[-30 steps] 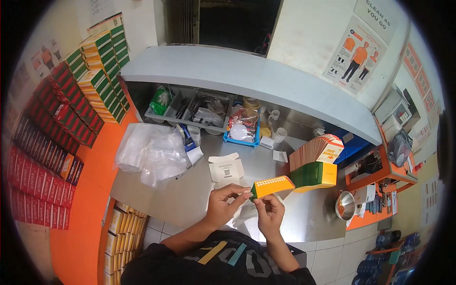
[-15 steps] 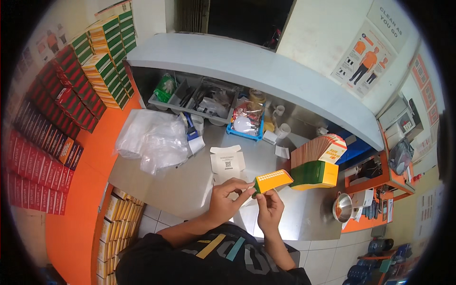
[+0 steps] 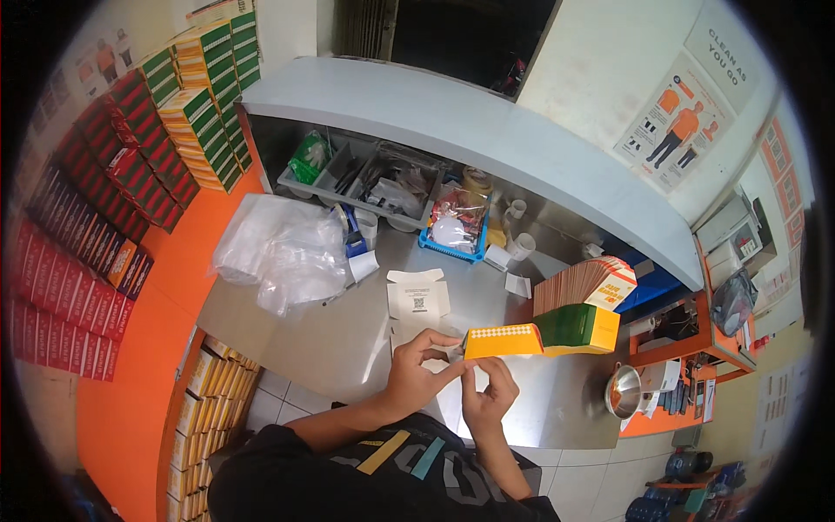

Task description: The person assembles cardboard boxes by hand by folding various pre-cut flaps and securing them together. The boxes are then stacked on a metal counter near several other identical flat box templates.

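Observation:
Above the near part of the steel table, both my hands hold a small yellow paper carton (image 3: 504, 342) with a row of white marks along its upper edge. My left hand (image 3: 416, 372) has thumb and forefinger closed at the carton's left end. Just below, my right hand (image 3: 489, 396) pinches its lower left edge. Behind the carton's right end, a green and yellow carton (image 3: 581, 329) lies on the table, partly hidden by it. Flat cartons (image 3: 570, 291) stand packed in a row beyond that. An unfolded white carton (image 3: 417, 298) lies past my left hand.
Clear plastic bags (image 3: 283, 248) cover the table's left part, near a blue tape dispenser (image 3: 352, 230). Grey bins (image 3: 383, 187) and a blue basket (image 3: 452, 244) sit under the shelf (image 3: 470, 104). A metal bowl (image 3: 624, 391) is at the right edge. Stacked boxes (image 3: 200, 130) stand left.
The yellow carton has turned to lie more level, its plain yellow side now facing me and its green left end mostly out of sight. Both hands have shifted slightly with it.

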A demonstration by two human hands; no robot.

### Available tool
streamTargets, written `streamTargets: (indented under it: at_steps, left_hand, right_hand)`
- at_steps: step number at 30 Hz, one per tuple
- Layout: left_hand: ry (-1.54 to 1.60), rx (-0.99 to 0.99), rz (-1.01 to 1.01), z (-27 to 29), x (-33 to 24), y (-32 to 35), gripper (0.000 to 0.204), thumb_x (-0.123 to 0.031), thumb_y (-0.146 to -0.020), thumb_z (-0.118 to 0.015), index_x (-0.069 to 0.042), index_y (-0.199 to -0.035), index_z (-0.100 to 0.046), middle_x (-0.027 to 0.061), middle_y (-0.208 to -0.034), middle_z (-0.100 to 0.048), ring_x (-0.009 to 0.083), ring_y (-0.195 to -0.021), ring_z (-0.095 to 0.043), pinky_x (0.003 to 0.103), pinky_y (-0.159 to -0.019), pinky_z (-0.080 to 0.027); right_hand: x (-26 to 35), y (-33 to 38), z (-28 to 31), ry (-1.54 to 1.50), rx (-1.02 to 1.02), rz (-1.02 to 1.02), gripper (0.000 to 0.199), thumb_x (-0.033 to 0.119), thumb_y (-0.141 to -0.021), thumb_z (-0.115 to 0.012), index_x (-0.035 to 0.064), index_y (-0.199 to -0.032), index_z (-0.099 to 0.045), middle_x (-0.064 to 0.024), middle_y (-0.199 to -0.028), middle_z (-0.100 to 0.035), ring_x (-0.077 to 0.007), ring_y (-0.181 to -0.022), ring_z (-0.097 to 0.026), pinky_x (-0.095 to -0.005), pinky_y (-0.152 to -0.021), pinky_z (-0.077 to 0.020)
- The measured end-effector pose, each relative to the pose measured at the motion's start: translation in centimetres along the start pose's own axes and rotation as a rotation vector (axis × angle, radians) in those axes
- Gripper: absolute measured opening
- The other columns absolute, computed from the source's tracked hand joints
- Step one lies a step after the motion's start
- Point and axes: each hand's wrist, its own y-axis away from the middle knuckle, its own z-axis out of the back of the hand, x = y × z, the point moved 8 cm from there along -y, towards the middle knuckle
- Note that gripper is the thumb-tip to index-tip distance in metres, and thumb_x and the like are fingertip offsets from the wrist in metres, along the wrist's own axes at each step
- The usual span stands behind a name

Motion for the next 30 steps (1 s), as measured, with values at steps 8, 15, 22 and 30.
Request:
streamTargets:
  at_steps: [8,15,22,30]
  left_hand:
    - [-0.028,0.053,0.000,0.2,0.1,-0.1,0.034,-0.006,-0.079,-0.084,0.002,-0.107,-0.067,0.0117,-0.107,-0.073,0.0146,-0.085,-0.071,0.026,-0.071,-0.060]
    - [-0.088,0.078,-0.044,0.3,-0.3,-0.2,0.030,-0.004,-0.079,-0.083,0.000,-0.107,-0.072,0.0113,-0.099,-0.074,0.0146,-0.081,-0.071,0.026,-0.072,-0.057]
    - [-0.125,0.127,-0.085,0.2,-1.9,-0.8,0.021,0.004,-0.081,-0.077,0.003,-0.102,-0.074,0.0158,-0.099,-0.074,0.0203,-0.090,-0.072,0.030,-0.081,-0.056]
    - [-0.167,0.133,-0.093,-0.5,-2.8,-0.5,0.032,0.000,-0.079,-0.082,0.003,-0.109,-0.071,0.0141,-0.106,-0.070,0.0199,-0.096,-0.071,0.028,-0.085,-0.058]
  right_hand:
    - [1.0,0.0,0.2,0.076,0.044,0.095,0.017,-0.001,-0.076,-0.079,-0.0012,-0.090,-0.069,-0.0162,-0.086,-0.073,-0.0282,-0.079,-0.073,-0.0312,-0.073,-0.0554]
    - [-2.3,1.4,-0.1,-0.277,0.063,-0.268,0.010,-0.004,-0.085,-0.074,-0.0046,-0.093,-0.068,-0.0131,-0.092,-0.071,-0.0186,-0.086,-0.070,-0.0281,-0.080,-0.0544]
    - [-3.9,1.4,0.0,-0.449,0.110,-0.364,0.013,-0.007,-0.088,-0.070,-0.0058,-0.099,-0.064,-0.0101,-0.097,-0.067,-0.0140,-0.091,-0.066,-0.0256,-0.086,-0.0513]
    - [-0.8,0.2,0.7,-0.148,0.016,-0.132,0.012,-0.006,-0.086,-0.072,-0.0042,-0.096,-0.066,-0.0128,-0.091,-0.070,-0.0193,-0.086,-0.069,-0.0288,-0.082,-0.0532]
